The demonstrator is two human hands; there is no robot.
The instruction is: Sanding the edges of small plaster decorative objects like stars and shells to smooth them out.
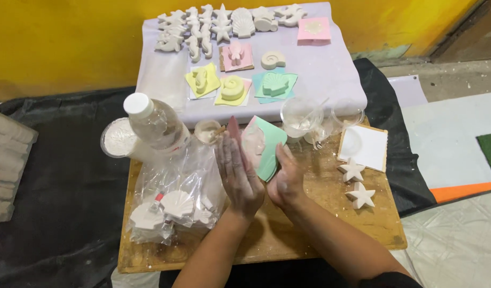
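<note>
Both my hands hold a flexible green mould (pixel 269 146) upright between them above the wooden board (pixel 330 208). My left hand (pixel 239 173) presses flat against the mould's left side, where a pink edge and a white cast piece show. My right hand (pixel 286 178) grips the mould's lower right edge. Both hands are dusted with white powder.
Several white plaster sea shapes (pixel 224 24) and coloured moulds (pixel 232 88) lie on the pale table behind. A plastic bottle (pixel 157 125), a powder tub (pixel 119 138), clear cups (pixel 301 114), a bag of casts (pixel 170 205), a white square tile (pixel 364 146) and two plaster starfish (pixel 354 184) sit on the board.
</note>
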